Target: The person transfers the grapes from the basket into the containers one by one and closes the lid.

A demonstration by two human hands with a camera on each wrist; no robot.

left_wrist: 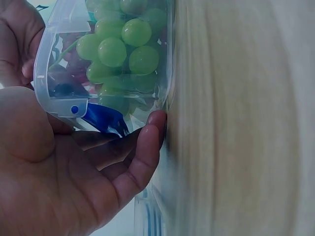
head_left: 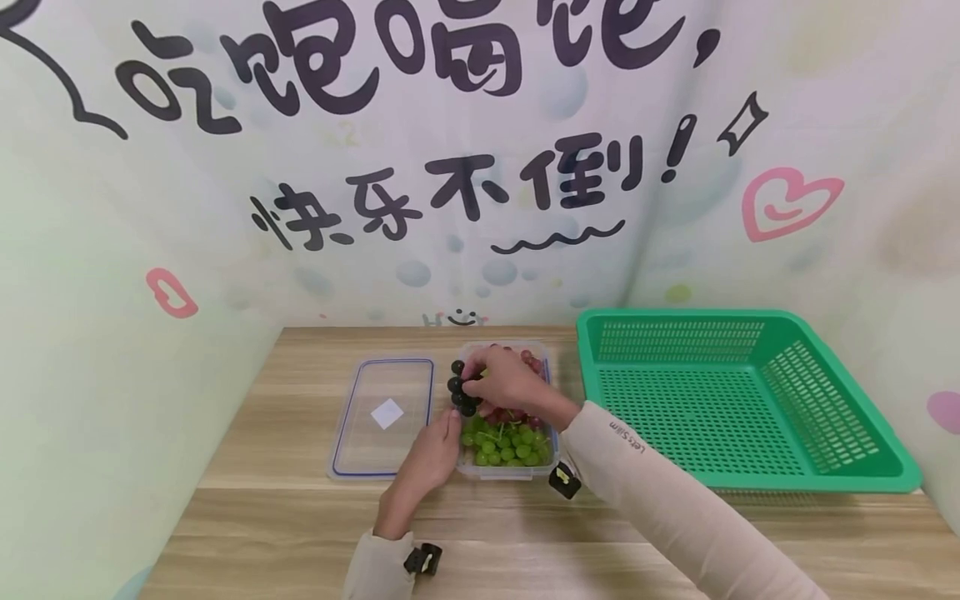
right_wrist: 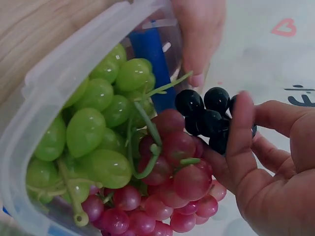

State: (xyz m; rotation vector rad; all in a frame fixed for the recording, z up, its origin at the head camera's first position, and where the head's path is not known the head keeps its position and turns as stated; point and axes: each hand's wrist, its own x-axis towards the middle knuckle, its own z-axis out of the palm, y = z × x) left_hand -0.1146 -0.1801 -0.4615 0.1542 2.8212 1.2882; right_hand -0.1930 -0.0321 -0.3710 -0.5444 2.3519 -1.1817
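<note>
A bunch of black grapes (head_left: 461, 395) is pinched between the fingers and thumb of my right hand (head_left: 504, 379), over the left side of a clear plastic container (head_left: 510, 473). Green grapes (head_left: 506, 446) fill the near end of this box. Behind them lie red grapes (right_wrist: 182, 184), partly hidden by my right hand in the head view. My left hand (head_left: 435, 450) rests against the container's left wall. In the left wrist view, its fingers touch the outside near a blue latch (left_wrist: 104, 119), without gripping the box.
A clear lid (head_left: 360, 442) with a blue seal and a white square label lies left of the container. To the right stands a large green basket (head_left: 697, 482). The wooden table (head_left: 300, 525) meets a printed wall (head_left: 360, 287) behind.
</note>
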